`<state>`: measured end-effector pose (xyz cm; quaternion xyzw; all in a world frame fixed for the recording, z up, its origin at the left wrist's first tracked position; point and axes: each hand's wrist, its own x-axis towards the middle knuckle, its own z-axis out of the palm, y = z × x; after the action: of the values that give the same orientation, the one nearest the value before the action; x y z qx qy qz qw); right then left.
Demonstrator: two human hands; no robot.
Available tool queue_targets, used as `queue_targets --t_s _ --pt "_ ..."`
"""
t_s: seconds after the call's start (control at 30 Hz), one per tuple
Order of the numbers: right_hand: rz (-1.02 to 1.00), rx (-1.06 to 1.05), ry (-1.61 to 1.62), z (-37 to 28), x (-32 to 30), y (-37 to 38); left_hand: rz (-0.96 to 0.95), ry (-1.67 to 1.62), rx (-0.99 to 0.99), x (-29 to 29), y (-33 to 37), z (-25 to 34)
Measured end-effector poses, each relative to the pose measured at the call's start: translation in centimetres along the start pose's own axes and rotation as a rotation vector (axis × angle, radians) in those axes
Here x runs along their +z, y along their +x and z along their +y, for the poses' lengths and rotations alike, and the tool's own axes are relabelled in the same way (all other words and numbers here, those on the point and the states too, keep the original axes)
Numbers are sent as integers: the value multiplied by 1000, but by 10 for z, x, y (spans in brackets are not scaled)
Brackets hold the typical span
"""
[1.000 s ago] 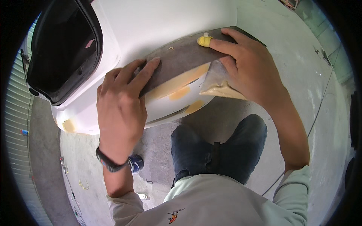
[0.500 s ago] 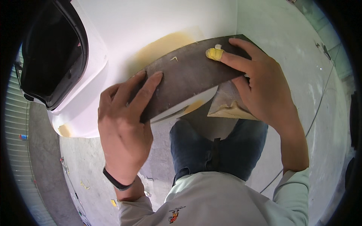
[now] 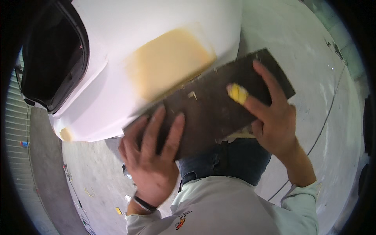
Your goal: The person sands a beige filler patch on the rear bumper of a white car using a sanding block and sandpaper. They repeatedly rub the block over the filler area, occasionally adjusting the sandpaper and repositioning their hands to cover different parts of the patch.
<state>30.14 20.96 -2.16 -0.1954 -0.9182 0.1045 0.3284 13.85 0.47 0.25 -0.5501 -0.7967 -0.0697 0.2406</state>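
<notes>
Both my hands hold a dark, flat rectangular spreader sheet (image 3: 211, 111), slanting up to the right above my lap. My left hand (image 3: 150, 160) grips its lower left end, fingers lying over the top face and the thumb hidden beneath. My right hand (image 3: 274, 121) holds the right end, with yellow tape round one fingertip and the thumb at the lower edge. A small pale crumb of filler (image 3: 192, 95) sticks to the sheet. Just beyond its far edge, a smooth tan filler patch (image 3: 170, 60) covers part of the white car panel (image 3: 117, 35).
A black-framed opening (image 3: 55, 58) in the car body is at the far left. A smaller tan spot (image 3: 65, 134) marks the panel's lower corner. A dark cable (image 3: 327, 121) crosses the pale floor on the right. Small yellow scraps (image 3: 118, 210) lie at lower left.
The sheet has come down off the panel toward me and flattened from its bend, uncovering the tan patch. Both hands moved with it, the left one rightward and lower.
</notes>
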Motion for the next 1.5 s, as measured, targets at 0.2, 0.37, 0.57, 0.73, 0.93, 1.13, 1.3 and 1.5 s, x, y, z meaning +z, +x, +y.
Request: queue_targets --t_s 0.2,0.37,0.57,0.73,0.93,1.13,1.3,1.5 --pt "149 -123 -90 5 7 83 100 -74 118 -11 82 -63" --pt "132 -97 -57 11 21 96 79 -101 166 -8 98 -73" --pt "11 -46 -5 7 7 96 14 -252 110 -14 97 -69" --pt "-27 -88 -31 8 0 88 -39 -283 45 -18 86 -61" --pt "-87 29 9 0 -5 55 -42 -253 17 -16 59 -36" --pt "-122 107 50 1 1 11 -45 -178 -76 0 17 -11" --pt "-302 190 17 -8 -6 -13 -152 -251 11 -1 -6 17" --pt "36 -42 -102 -5 -15 44 -6 -39 52 -24 41 -27"
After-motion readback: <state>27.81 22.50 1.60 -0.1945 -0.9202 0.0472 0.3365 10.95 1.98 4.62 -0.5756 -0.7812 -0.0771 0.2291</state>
